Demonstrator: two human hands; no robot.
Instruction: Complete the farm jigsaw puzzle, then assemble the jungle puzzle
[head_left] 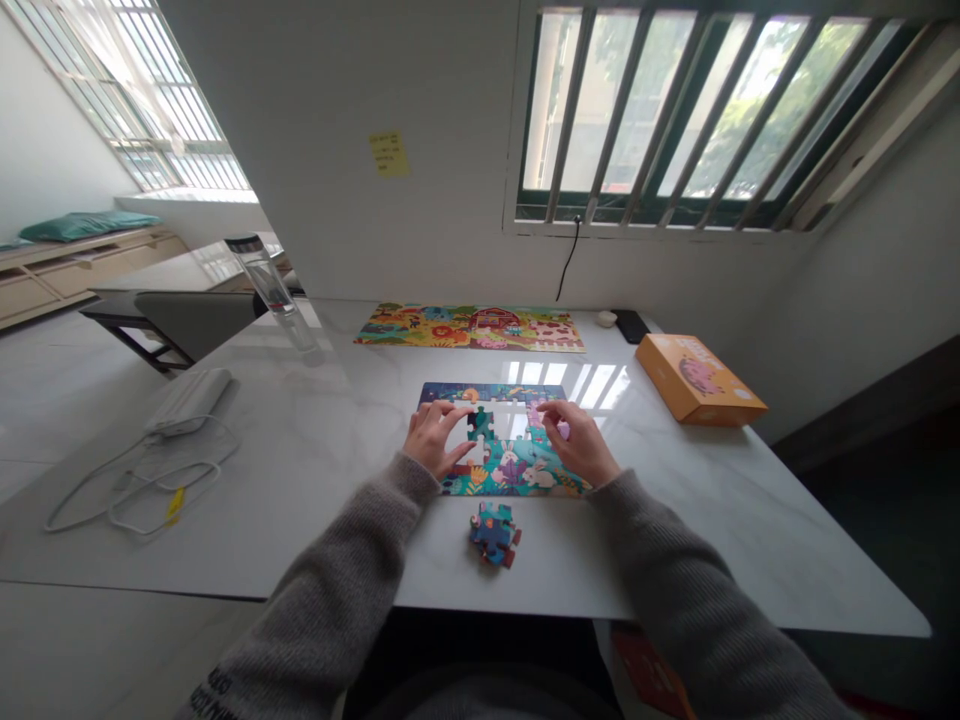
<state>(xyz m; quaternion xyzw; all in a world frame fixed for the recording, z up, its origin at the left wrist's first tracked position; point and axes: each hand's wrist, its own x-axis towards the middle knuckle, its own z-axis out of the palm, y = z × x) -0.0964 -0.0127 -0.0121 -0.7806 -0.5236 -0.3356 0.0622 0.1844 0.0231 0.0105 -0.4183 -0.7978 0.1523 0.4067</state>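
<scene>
On the white table lies a partly assembled jigsaw puzzle with rabbits and a dark blue border; bare table shows through gaps in its middle. My left hand is over its left side, thumb and index finger spread apart around a teal puzzle piece, which lies in the gap; no hold on it shows. My right hand is above the right side by a pink part, its fingers bent together; whether they hold anything is hidden. A small pile of loose pieces sits in front of the puzzle.
A finished colourful animal puzzle lies by the wall. An orange box and a black phone are at the right. At the left are a glass bottle and a white power strip with its cable.
</scene>
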